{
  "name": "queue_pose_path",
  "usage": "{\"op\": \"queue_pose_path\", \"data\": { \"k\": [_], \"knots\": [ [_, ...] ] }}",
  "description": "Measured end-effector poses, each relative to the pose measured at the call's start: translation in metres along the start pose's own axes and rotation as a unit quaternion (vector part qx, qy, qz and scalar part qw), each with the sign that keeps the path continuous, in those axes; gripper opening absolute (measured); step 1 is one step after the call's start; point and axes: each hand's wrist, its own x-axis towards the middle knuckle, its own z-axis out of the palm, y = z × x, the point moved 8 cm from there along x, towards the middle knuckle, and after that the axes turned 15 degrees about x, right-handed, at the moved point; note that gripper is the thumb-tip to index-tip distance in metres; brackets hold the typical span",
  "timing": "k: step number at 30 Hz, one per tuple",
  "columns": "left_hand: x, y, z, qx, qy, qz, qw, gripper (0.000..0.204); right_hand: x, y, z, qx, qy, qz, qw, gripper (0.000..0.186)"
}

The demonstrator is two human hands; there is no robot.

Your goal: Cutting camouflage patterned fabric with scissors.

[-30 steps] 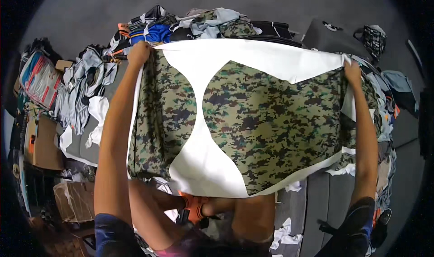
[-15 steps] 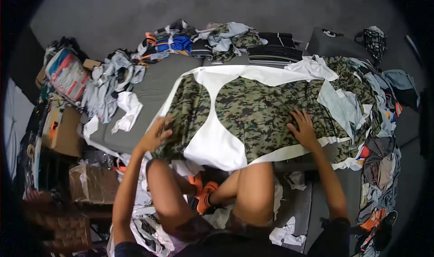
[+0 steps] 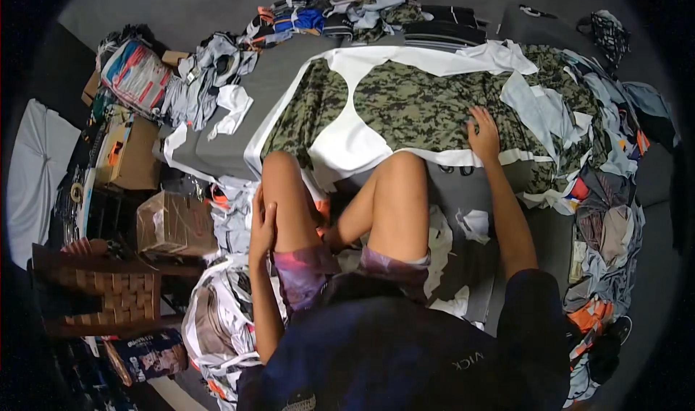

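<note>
The camouflage-and-white fabric panel (image 3: 427,114) now lies spread on the grey mat (image 3: 246,114). The right hand (image 3: 483,132) stays flat on it, fingers spread; the left hand (image 3: 262,226) has withdrawn, cupping the left knee.

Several packages are seen at the left edge. A bulging plastic bag (image 3: 134,74), printed red, blue and white, is found at the upper left. Below it a tan cardboard box (image 3: 134,154) is placed, and a smaller brown carton (image 3: 174,223) is set lower. A dark printed pouch (image 3: 148,354) is seen at the bottom left.
</note>
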Motion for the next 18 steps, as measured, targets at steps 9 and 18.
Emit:
{"op": "queue_pose_path", "data": {
  "k": [9, 18],
  "knots": [
    [0.130, -0.006, 0.070, 0.140, -0.061, 0.134, 0.979, 0.033, 0.004, 0.004, -0.003, -0.005, -0.002, 0.039, 0.999, 0.033],
    [0.272, 0.015, 0.219, 0.140, -0.140, 0.236, 0.951, 0.048, 0.028, 0.018, 0.000, -0.109, -0.020, 0.010, 0.994, 0.036]
  ]
}}
